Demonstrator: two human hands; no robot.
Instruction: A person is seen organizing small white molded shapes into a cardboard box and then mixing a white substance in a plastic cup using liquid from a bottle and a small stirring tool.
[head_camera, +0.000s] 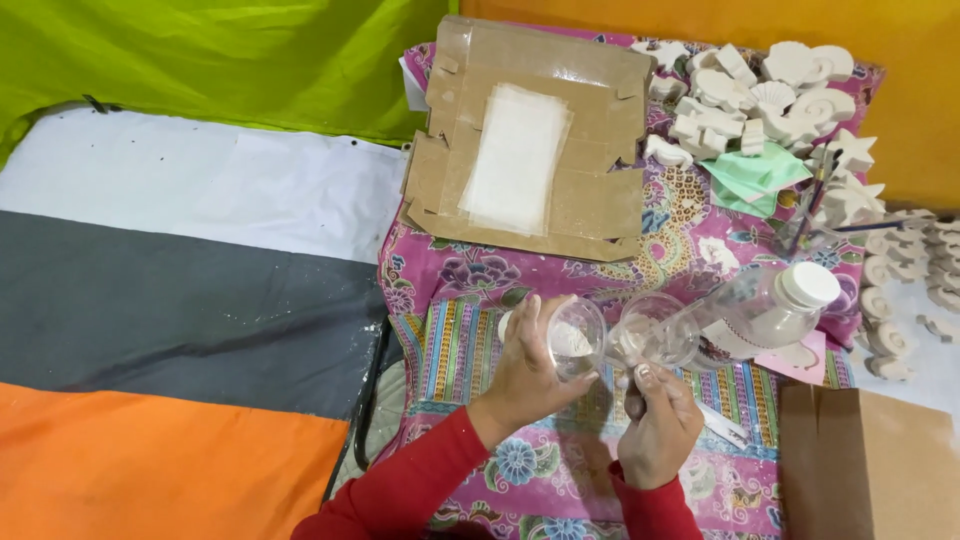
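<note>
Low centre of frame: both hands work over a floral cloth (560, 470). Red sleeves.

Left hand (525, 375) is curled around a clear cup (575, 337), fingers wrapped on its side, the cup tipped so its mouth faces right. Some white material shows inside; powder or liquid, cannot tell which.

Right hand (655, 420) is closed around the lower part of a second clear cup (655, 330), thumb up along the wall. This cup tilts left, its rim next to the first cup's rim, touching or nearly so. The mouth-to-mouth tilt looks like a hold for passing contents from one to the other; direction unclear.

Just right of the cups, a clear bottle (775, 305) with a white cap lies on its side, within reach of the right hand, capped so nothing spills.

Upper centre: a flattened cardboard box (590, 200) with a stack of translucent sheets (515, 158) lying on it, the box serving as a flat tray.

Upper right: a pile of white plaster shapes (770, 95), shells and stars, unpainted, kept clear of the work. More spiral casts (890, 300) run down the right edge. A brush jar (805, 235) stands near them, by a green cloth (755, 175).

Lower right: brown paper bag (860, 460).

Left half: a tarp (180, 300) in white, grey and orange bands.
</note>
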